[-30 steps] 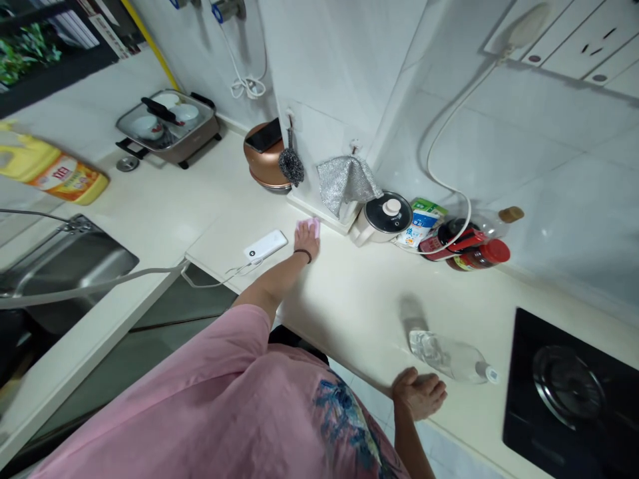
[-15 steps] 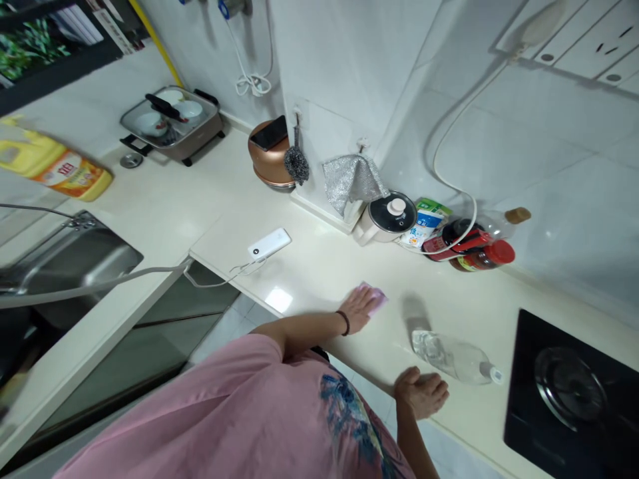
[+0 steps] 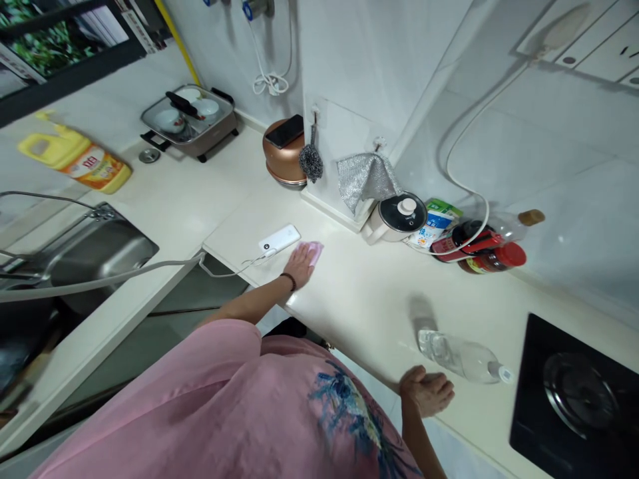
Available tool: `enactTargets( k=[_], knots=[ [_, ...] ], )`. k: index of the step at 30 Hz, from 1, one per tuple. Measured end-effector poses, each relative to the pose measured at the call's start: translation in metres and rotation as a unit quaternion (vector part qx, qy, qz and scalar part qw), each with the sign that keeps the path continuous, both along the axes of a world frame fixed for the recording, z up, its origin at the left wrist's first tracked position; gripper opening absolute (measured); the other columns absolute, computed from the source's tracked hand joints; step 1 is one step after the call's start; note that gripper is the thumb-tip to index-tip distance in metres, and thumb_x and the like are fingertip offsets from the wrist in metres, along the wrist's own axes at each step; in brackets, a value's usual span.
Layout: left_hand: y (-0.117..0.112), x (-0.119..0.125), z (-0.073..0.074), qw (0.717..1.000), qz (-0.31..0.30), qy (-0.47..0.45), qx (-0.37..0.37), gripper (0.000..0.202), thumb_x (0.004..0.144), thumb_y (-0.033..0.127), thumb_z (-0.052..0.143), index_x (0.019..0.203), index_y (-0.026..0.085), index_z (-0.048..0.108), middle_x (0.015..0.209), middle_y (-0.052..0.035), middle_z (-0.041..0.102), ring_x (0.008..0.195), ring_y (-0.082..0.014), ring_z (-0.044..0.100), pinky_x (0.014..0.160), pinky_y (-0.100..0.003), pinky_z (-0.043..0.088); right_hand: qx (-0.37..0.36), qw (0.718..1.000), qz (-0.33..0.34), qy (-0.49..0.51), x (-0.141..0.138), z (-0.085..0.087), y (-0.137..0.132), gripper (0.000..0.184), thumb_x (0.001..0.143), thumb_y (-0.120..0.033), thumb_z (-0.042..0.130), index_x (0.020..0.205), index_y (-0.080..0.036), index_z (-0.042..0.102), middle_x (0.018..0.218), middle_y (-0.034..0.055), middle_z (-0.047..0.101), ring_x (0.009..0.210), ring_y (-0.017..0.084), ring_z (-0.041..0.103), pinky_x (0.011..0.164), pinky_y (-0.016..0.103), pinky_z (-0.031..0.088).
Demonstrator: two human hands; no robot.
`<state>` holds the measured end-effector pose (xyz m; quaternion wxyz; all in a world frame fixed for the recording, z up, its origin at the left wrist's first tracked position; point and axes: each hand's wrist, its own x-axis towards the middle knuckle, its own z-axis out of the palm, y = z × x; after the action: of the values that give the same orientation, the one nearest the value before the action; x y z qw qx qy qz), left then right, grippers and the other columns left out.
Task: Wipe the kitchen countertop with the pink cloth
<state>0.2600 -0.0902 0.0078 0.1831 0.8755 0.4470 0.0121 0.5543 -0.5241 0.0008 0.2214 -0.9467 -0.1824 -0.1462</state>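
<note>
Holds a pink cloth (image 3: 316, 251) against the desk (image 3: 359, 286) under the left hand (image 3: 299, 265), with fingers outstretched side by side over it, just beside the corded white device (image 3: 280, 239); leaves it peeking out past the fingertips, pointing away from the body toward the wall column (image 3: 357, 73), too covered to tell its long axis. Rests the right hand (image 3: 427, 392) on the desk's front edge near the clear bottle (image 3: 462, 357), with fingers loosely extended and gripping nothing.
</note>
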Motion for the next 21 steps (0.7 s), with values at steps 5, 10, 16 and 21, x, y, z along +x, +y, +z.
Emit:
enactTargets(
  k=[5,10,16,21],
  knots=[
    [-0.04,-0.086,-0.007,0.997,0.05,0.042,0.046,0.072,0.109,0.035,0.035,0.175,0.008,0.031,0.183,-0.0197,0.021,0.172,-0.0364,0.01,0.137,-0.056,0.019,0.016,0.999,-0.002,-0.035,0.002,-0.004,0.001,0.056,0.094,-0.055,0.054,0.131,-0.017,0.07,0.12,0.0268,0.066,0.123,0.051,0.061,0.102,0.075,0.05],
    [-0.097,-0.099,-0.016,0.995,0.024,0.09,0.047,0.07,0.108,0.034,0.037,0.173,0.009,0.039,0.182,-0.0202,0.026,0.171,-0.0386,0.018,0.135,-0.056,0.023,0.008,1.0,-0.011,-0.024,-0.001,0.0,0.001,0.053,0.095,-0.054,0.053,0.129,-0.017,0.07,0.12,0.0275,0.067,0.121,0.05,0.06,0.1,0.073,0.052],
    [-0.105,-0.008,-0.013,0.996,-0.07,0.045,0.04,0.073,0.106,0.036,0.044,0.176,0.016,0.034,0.183,-0.0151,0.026,0.172,-0.0348,0.013,0.137,-0.053,0.017,0.002,1.0,-0.017,-0.006,-0.001,0.001,0.001,0.056,0.096,-0.057,0.053,0.132,-0.017,0.068,0.126,0.0292,0.066,0.126,0.051,0.058,0.101,0.074,0.05],
    [-0.026,0.101,0.006,1.0,-0.011,0.022,-0.008,0.076,0.106,0.033,0.044,0.178,0.017,0.024,0.185,-0.0124,0.018,0.173,-0.0323,0.004,0.139,-0.054,0.013,-0.008,1.0,-0.026,0.009,-0.001,-0.008,-0.003,0.061,0.099,-0.058,0.049,0.14,-0.015,0.065,0.135,0.0315,0.063,0.135,0.052,0.055,0.107,0.077,0.047]
  ],
)
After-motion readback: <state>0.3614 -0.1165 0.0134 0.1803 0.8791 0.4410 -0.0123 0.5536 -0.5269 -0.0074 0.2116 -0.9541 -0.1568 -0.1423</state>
